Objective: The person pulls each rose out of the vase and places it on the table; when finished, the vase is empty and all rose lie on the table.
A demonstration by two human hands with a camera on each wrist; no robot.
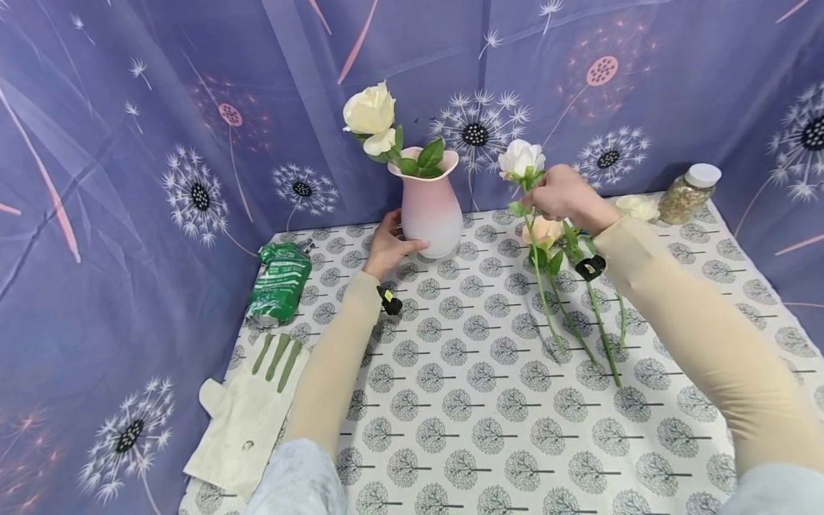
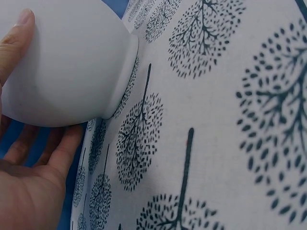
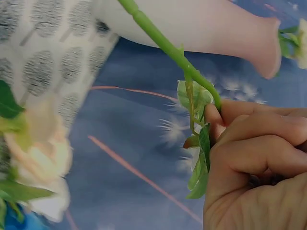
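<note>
A pink-and-white vase (image 1: 433, 214) stands upright on the tree-print cloth, holding white roses (image 1: 370, 111) and green leaves. My left hand (image 1: 390, 247) holds the vase low on its left side; in the left wrist view the thumb lies on the near side of the white base (image 2: 67, 62), with the fingers behind it. To the right of the vase, my right hand (image 1: 558, 193) pinches a white rose (image 1: 521, 159) just below its bloom, and its green stem hangs down. The right wrist view shows that stem (image 3: 160, 40) between thumb and fingers; the bloom is out of that view.
Beneath my right arm lie more cut flowers, including a peach rose (image 1: 543, 230). A white-lidded jar (image 1: 690, 193) stands at the back right, beside a white bloom (image 1: 637, 207). At left lie a green package (image 1: 280, 282) and a pale work glove (image 1: 247, 415). Patterned curtains enclose the table.
</note>
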